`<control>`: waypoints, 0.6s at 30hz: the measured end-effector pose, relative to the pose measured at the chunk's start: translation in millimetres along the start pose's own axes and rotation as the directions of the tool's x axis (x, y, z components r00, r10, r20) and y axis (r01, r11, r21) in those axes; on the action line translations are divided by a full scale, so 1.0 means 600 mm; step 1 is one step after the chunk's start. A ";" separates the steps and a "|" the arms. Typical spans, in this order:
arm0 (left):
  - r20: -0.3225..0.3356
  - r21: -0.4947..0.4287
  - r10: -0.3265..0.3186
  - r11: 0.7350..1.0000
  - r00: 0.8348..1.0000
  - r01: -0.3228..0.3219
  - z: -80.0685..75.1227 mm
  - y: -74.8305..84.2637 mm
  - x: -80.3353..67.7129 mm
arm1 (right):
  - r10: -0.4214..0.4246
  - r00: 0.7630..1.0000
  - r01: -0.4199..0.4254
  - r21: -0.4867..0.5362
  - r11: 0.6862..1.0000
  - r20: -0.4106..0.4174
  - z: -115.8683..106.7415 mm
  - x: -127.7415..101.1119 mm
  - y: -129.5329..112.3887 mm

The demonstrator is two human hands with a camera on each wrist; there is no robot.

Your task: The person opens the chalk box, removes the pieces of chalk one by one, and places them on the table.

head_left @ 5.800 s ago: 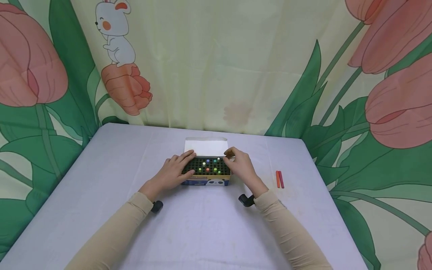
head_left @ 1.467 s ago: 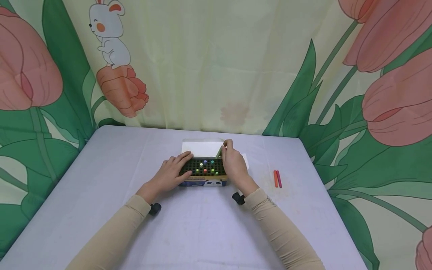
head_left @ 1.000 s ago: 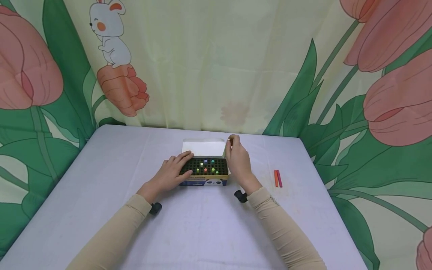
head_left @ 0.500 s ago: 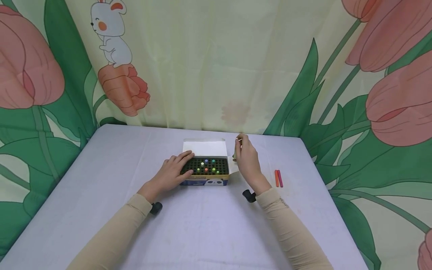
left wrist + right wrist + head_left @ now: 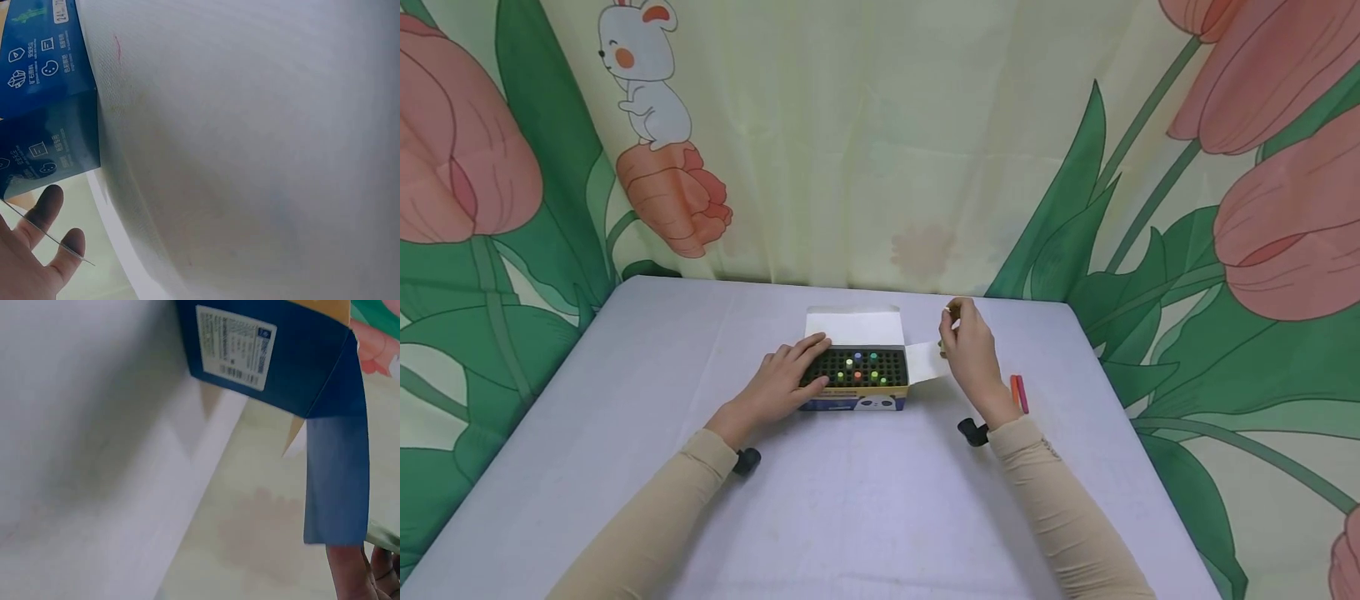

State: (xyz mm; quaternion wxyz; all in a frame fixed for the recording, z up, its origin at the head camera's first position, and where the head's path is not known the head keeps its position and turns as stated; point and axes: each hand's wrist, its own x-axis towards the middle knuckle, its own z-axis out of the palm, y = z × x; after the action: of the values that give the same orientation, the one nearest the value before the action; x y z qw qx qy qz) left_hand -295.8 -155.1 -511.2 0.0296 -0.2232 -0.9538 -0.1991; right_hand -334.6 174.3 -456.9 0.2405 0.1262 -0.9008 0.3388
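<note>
Pale desk (image 5: pixel 625 433) before tulip backdrop: left hand (image 5: pixel 786 379) lying flat-fingered, steadying crayon box (image 5: pixel 857 385) at centre; right hand (image 5: pixel 970 350) pinching a green crayon (image 5: pixel 950 312), lifting it right of box.

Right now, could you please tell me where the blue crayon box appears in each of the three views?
Head view: the blue crayon box sits mid-table, lid open, under the left hand.
Left wrist view: its blue printed side fills the upper left corner.
Right wrist view: its barcode-labelled end is at the top, a flap hanging down.
Shared landmark: the pale lilac tablecloth.
</note>
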 end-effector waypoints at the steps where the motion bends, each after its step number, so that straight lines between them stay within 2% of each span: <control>1: 0.002 -0.003 -0.003 1.000 1.000 0.003 -0.001 0.000 -0.001 | 0.019 1.000 -0.019 0.017 1.000 0.005 -0.002 -0.001 0.004; 6: 0.012 -0.002 -0.007 1.000 1.000 0.007 -0.002 0.002 -0.001 | 0.109 0.994 -0.110 0.102 0.989 0.010 -0.014 -0.007 0.032; 10: 0.011 -0.001 -0.007 1.000 1.000 0.007 -0.002 0.002 0.000 | 0.147 0.988 -0.152 0.131 0.980 0.047 -0.022 -0.014 0.055; 18: 0.002 0.010 -0.002 1.000 1.000 0.002 -0.002 0.002 -0.001 | 0.235 0.959 -0.248 0.075 0.966 0.156 -0.027 -0.029 0.092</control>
State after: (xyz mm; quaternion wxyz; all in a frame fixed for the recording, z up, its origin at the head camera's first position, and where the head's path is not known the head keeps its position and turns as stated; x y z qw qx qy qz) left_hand -294.9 -154.9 -509.4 0.0295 -0.2223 -0.9550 -0.1941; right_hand -335.5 227.1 -485.5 0.1244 0.0509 -0.9078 0.3973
